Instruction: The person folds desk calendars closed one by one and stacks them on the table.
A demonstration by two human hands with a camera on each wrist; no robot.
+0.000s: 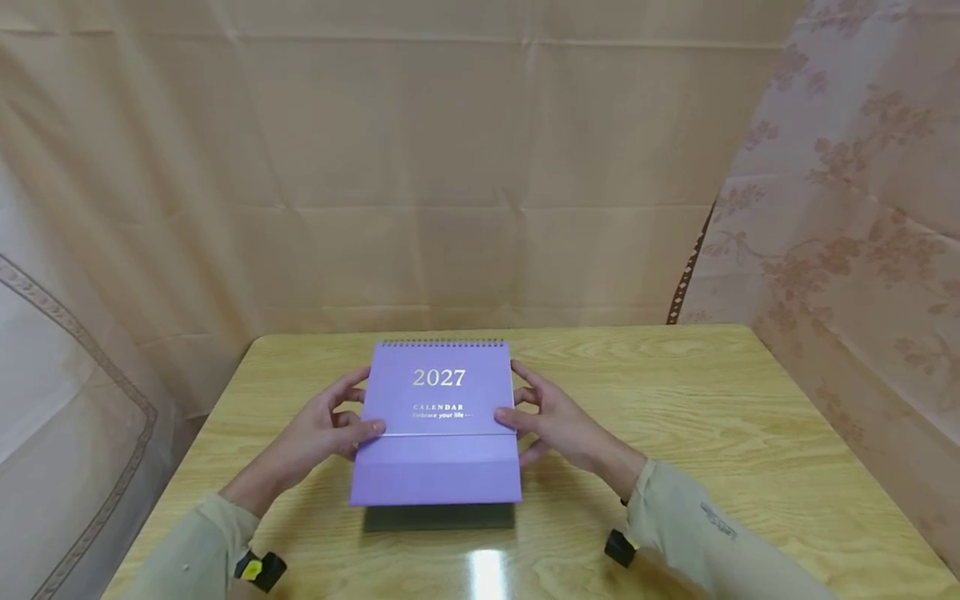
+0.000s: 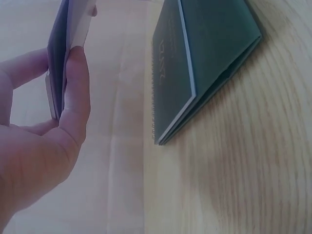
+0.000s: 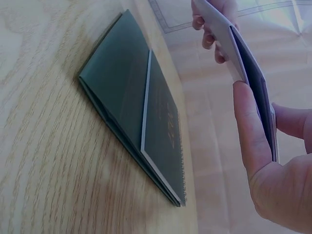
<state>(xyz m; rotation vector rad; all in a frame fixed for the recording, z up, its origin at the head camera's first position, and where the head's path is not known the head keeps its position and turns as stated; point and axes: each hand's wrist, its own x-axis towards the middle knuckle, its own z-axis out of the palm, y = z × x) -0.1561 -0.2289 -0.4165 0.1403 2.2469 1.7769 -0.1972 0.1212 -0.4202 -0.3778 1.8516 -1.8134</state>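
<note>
A purple spiral-bound desk calendar [image 1: 438, 467], marked 2027 in pale print, is held up over the table by both hands. My left hand [image 1: 318, 429] grips its left edge, thumb on the front cover and fingers at the side and behind. On the opposite edge, my right hand [image 1: 562, 425] holds it the same way. Beneath it a dark green spiral-bound calendar [image 2: 219, 44] lies folded flat on the wood, apart from both hands. In the head view only the near strip of this green calendar [image 1: 438, 517] shows; the purple one hides the rest.
The wooden table [image 1: 675, 417] has a light grain and rounded far corners. Behind it hangs a beige curtain [image 1: 450, 167], with a floral curtain [image 1: 862, 208] to the right and a pale one with a patterned band [image 1: 67, 400] to the left.
</note>
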